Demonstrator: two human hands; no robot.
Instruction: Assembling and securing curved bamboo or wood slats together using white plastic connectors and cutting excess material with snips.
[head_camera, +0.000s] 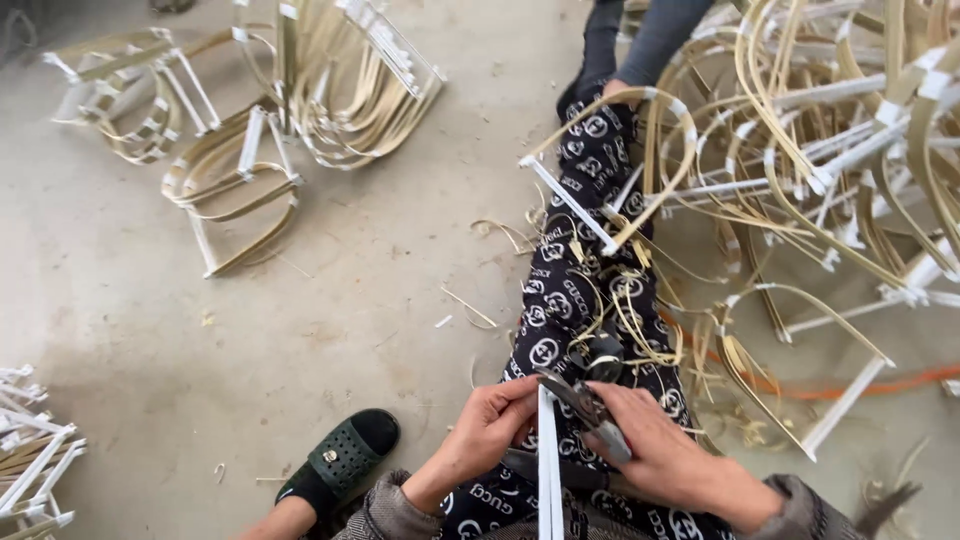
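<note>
My left hand pinches a white flat stick that stands upright over my lap. My right hand grips grey metal shears, their blades at the stick's top end. Both hands rest above my outstretched leg in black patterned trousers. Loose curls of pale bamboo strip lie on that leg.
A big tangle of bent bamboo-strip frames with white bars lies on the right. Finished frames are stacked at the top left, more at the left edge. My foot wears a dark green sandal. An orange cord crosses the concrete floor.
</note>
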